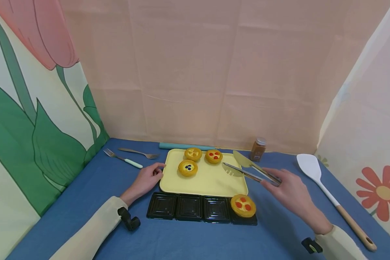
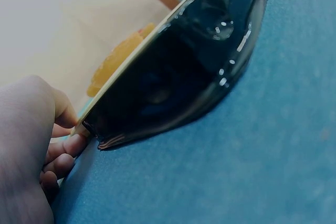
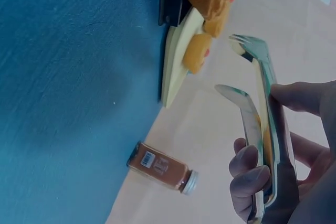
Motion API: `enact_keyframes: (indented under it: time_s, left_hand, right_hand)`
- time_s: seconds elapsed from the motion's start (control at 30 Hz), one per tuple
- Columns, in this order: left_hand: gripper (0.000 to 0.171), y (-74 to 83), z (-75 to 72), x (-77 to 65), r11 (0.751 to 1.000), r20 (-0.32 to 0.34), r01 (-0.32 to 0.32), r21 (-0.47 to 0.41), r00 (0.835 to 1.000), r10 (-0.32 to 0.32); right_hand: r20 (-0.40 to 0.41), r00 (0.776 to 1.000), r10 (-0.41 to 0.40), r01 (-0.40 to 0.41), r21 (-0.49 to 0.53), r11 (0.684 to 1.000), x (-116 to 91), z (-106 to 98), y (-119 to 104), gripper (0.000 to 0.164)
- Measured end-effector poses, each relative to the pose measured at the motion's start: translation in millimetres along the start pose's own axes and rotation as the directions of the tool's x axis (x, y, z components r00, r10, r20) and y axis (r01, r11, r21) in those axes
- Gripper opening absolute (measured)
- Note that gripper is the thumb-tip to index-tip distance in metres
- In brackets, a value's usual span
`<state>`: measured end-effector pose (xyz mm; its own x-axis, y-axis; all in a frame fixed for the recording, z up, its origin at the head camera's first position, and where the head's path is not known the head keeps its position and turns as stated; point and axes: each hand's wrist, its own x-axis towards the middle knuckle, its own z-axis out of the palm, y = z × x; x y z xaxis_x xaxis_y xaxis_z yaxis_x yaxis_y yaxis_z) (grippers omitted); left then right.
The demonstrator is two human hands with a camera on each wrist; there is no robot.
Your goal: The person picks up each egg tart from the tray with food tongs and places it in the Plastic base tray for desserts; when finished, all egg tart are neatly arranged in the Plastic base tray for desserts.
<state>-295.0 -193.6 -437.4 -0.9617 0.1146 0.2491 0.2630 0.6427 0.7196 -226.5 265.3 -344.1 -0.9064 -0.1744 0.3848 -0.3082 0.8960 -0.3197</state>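
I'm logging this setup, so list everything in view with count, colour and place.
Flat tray: 1, pale yellow, centre
Four-compartment tray: 1, black, on flat tray's near side
Tarts: 4, golden, three on flat tray, one at four-compartment tray's right end
Tongs: 1, metallic, in right hand
Forks: 2, metallic, one mint-handled, left of flat tray
Jar: 1, brown, silvery lid, back right
Spatula: 1, white with wooden handle, far right
Strip: 1, teal, behind flat tray
Tablecloth: 1, blue, under the items
Backdrops: 3, pinkish behind, tulip-printed left, pale floral right
Wrist devices: 2, black, one per wrist
Sleeves: 2, cream, lower left and right
Left hand: 1, bare, pinching flat tray's left edge
Right hand: 1, bare, holding tongs
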Motion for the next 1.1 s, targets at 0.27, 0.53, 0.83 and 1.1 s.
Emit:
enact_keyframes:
  time_s: [0.27, 0.53, 0.83, 1.1]
  left_hand:
    - [0.035, 1.1, -0.1, -0.7, 1.0, -0.001, -0.001, 0.003, 1.0, 0.001]
    - [0.035, 1.2, -0.1, -1.1, 1.0, -0.003, -0.006, -0.002, 1.0, 0.006]
    - [0.035, 2.3, 1.0, -0.6, 1.0, -0.003, 0.003, 0.0, 1.0, -0.003]
    - [0.035, 2.5, 1.3, -0.4, 1.0, -0.007, 0.016, 0.008, 1.0, -0.016]
  right_hand:
    - [0.026, 0.999, 0.033, -0.034, 0.039, 0.999, 15.1, 14.1, 1.6, 0.048]
    - [0.064, 0.997, 0.042, -0.045, 0.048, 0.998, 27.7, 25.3, -1.6, 0.049]
    - [0.082, 0.996, 0.043, -0.046, 0.037, 0.998, 42.2, 35.6, -4.2, 0.048]
    - [0.093, 0.995, 0.032, -0.034, 0.02, 0.999, 50.8, 45.9, -6.7, 0.047]
